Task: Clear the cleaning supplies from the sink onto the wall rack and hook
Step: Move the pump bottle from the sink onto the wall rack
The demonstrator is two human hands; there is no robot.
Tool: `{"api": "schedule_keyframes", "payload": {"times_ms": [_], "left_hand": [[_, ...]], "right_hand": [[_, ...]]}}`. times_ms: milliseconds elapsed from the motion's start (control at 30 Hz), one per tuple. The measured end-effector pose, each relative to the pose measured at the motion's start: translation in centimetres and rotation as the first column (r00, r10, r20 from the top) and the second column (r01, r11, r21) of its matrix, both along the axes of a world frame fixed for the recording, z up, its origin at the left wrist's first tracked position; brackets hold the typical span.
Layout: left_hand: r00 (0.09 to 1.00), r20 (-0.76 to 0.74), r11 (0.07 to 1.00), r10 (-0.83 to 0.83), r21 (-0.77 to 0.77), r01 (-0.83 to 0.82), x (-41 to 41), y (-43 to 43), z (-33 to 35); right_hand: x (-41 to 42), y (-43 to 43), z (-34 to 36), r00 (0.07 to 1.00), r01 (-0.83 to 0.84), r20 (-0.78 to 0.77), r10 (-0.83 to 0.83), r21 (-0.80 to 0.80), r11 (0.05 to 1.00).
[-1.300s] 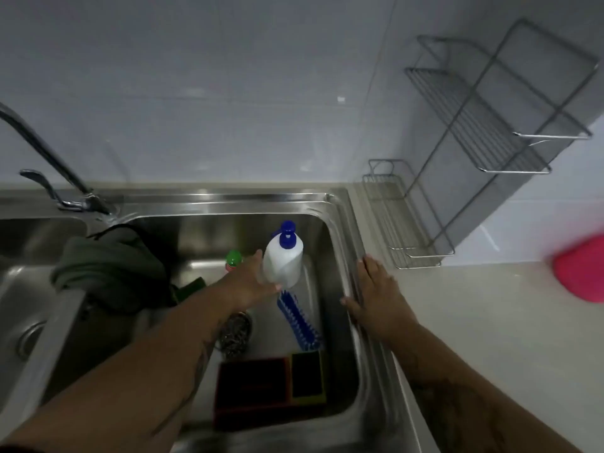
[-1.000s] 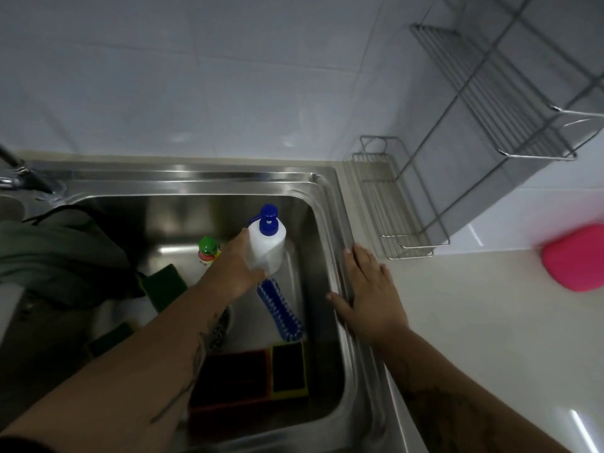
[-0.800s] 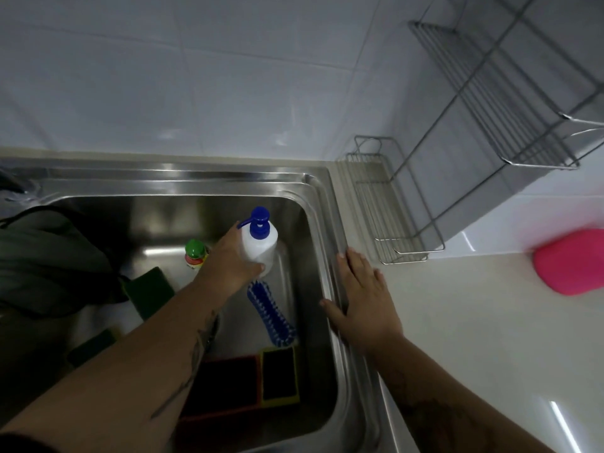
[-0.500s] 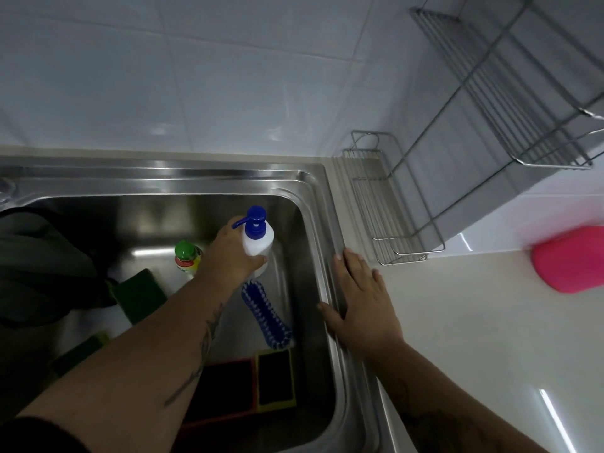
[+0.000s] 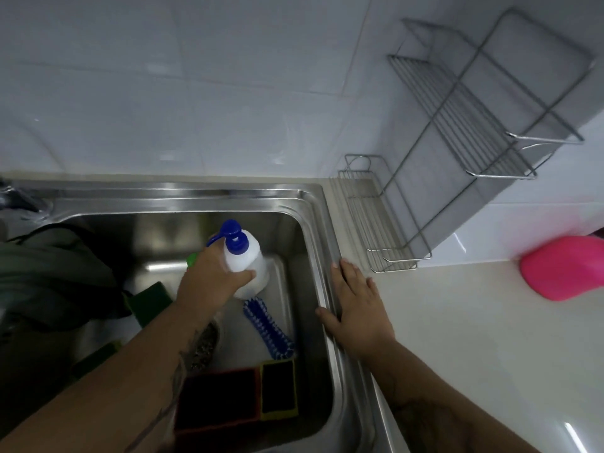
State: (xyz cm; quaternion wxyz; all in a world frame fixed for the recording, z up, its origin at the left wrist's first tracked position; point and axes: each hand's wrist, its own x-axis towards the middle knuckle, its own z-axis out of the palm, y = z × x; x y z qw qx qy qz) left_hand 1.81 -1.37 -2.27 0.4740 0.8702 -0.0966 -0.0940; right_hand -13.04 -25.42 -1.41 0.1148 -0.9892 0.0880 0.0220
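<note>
Stainless steel sink basin [image 5: 313,230]. Wire two-tier wall rack [image 5: 457,132], unloaded. Right hand [image 5: 358,308]: flat, fingers spread, on sink rim. Left hand [image 5: 209,282]: clamped around white pump bottle with blue dispenser [image 5: 246,266], inside basin. Blue bristle brush [image 5: 268,328]: basin floor.

Sink [image 5: 313,204] left, bench [image 5: 474,338] right, wall rack [image 5: 457,125] behind the bench.
Bottle [image 5: 251,266], brush [image 5: 268,328] and sponges [image 5: 279,389] in the sink; cloth [image 5: 49,273] over its left edge.

Bare wire rack [image 5: 385,223] shelves and open counter [image 5: 474,338] rightward; sink [image 5: 327,256] floor crowded with brush [image 5: 268,328], sponges [image 5: 277,390].
</note>
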Motion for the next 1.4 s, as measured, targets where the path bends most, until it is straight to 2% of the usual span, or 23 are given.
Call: {"api": "schedule_keyframes", "payload": {"times_ms": [67,133,233,367,433,600,733,867,1033,1167,1400], "left_hand": [[0.999,0.021,0.998,0.028,-0.055,-0.027,-0.7,1.0,2.0],[0.996,0.069,0.994,0.059,-0.093,-0.053,-1.3,1.9,4.2],[0.987,0.140,0.990,0.080,-0.130,-0.062,-2.0,2.8,8.4],[0.959,0.245,0.979,0.143,-0.174,-0.101,-2.2,3.5,14.9],[0.934,0.318,0.975,0.162,-0.198,-0.102,-2.0,3.4,18.6],[0.883,0.440,0.966,0.164,-0.255,-0.052,-1.2,1.6,27.8],[0.835,0.538,0.958,0.116,-0.284,0.049,-0.1,-1.0,34.8],[0.781,0.624,0.960,0.007,-0.224,0.170,1.3,-4.8,40.1],[0.753,0.643,0.945,-0.143,-0.138,0.298,3.0,-10.8,43.5],[0.745,0.628,0.912,-0.227,-0.132,0.389,5.0,-15.6,43.7],[0.737,0.584,0.880,-0.339,-0.080,0.468,8.5,-21.2,41.7]], "right_hand": [[0.2,0.0,0.6,0.999,-0.018,-0.034,0.019,0.035,0.999],[0.5,0.0,1.9,0.998,-0.008,-0.057,0.017,0.151,0.989],[0.5,0.3,5.3,0.995,0.007,0.092,-0.032,0.258,0.966],[0.0,1.0,12.2,0.904,-0.041,0.426,-0.048,0.199,0.979],[-0.2,1.0,16.1,0.842,-0.063,0.538,-0.035,0.163,0.985],[-0.5,-0.7,24.1,0.714,-0.066,0.699,-0.030,0.110,0.992],[-0.1,-3.2,28.1,0.626,-0.037,0.780,-0.004,0.035,0.999],[1.0,-6.0,29.6,0.581,0.028,0.814,0.003,-0.024,0.999],[3.5,-8.6,29.0,0.626,0.078,0.779,0.029,-0.100,0.992],[5.3,-9.9,28.0,0.645,0.079,0.764,0.019,-0.092,0.993],[5.6,-10.1,27.3,0.611,0.104,0.792,0.011,-0.093,0.990]]}}
